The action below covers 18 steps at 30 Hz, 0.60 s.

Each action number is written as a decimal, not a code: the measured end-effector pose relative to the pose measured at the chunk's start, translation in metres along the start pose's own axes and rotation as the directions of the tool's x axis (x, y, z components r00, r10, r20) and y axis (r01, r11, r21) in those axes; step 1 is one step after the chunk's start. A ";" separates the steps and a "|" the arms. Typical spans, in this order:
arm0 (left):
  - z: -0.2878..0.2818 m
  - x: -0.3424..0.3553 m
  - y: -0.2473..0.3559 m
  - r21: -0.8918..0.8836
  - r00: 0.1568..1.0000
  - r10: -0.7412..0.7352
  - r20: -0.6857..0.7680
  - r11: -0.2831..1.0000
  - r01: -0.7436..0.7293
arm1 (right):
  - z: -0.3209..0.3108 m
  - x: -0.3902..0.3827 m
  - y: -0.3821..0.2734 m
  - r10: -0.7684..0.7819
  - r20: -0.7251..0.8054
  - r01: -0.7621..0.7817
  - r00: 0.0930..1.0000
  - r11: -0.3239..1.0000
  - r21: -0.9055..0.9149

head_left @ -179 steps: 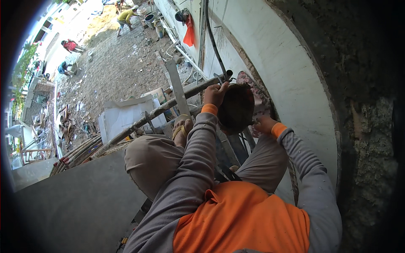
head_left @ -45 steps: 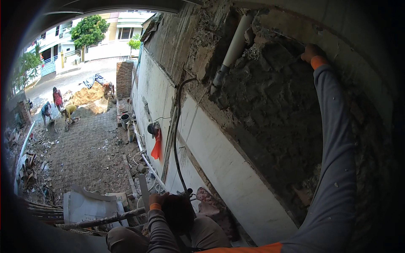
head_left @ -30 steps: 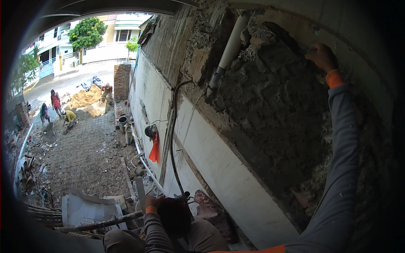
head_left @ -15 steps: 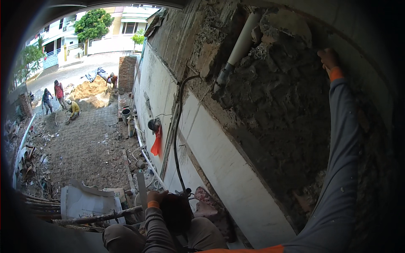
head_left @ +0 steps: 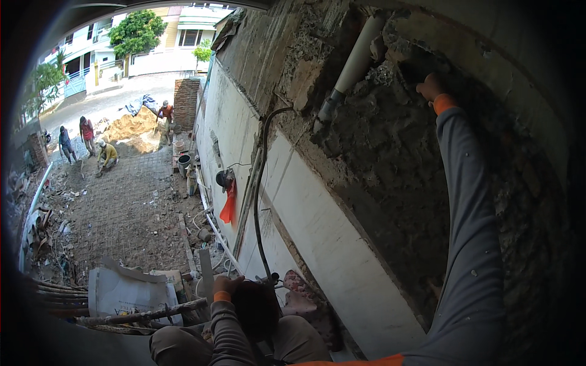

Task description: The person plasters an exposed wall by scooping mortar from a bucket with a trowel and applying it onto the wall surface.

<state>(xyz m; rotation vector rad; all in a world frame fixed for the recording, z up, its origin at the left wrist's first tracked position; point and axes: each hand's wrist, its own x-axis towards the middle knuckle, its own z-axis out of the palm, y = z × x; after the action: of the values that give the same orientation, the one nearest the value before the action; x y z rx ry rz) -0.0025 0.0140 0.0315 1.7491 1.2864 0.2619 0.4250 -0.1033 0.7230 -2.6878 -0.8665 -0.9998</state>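
Note:
High on the right wall, my right hand [head_left: 432,89] is closed round a tool whose handle it hides. The dark flat blade of this trowel [head_left: 412,72] lies against the rough grey mortar [head_left: 390,143], close to the pale pipe [head_left: 354,61]. Low in the middle, my left hand [head_left: 227,285] is closed at the rim of a dark round container [head_left: 256,308] between my knees. Its fingertips are partly hidden. A flat grey strip [head_left: 206,268] stands just beyond that hand.
A black hose [head_left: 261,183] runs down the white wall [head_left: 311,201], near an orange cloth [head_left: 228,206]. Poles [head_left: 143,316] and a torn white sack [head_left: 128,293] lie at the lower left. Several people, one a crouching worker [head_left: 108,156], are on the ground below.
My right hand has moved left and slightly down across the wall, and the dark blade now shows beside the pipe. My left hand stays put. A far worker by the sand has straightened up.

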 end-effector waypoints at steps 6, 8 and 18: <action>-0.003 0.000 0.003 0.030 0.996 -0.079 0.039 0.997 0.078 | -0.040 -0.028 0.013 0.090 -0.007 -0.090 0.996 0.996 -0.025; -0.001 0.005 0.004 0.038 0.996 -0.071 0.062 0.997 0.069 | -0.057 -0.032 0.036 0.104 -0.053 -0.106 0.993 0.994 -0.037; 0.006 0.006 -0.002 0.052 0.999 -0.004 0.048 0.999 0.002 | -0.143 -0.064 0.091 0.021 -0.103 -0.042 0.994 0.978 -0.202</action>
<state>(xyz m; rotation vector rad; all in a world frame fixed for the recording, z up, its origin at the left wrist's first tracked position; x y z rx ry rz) 0.0022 0.0159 0.0250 1.7868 1.2717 0.1848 0.3580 -0.2546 0.7975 -2.7770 -0.7366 -1.2693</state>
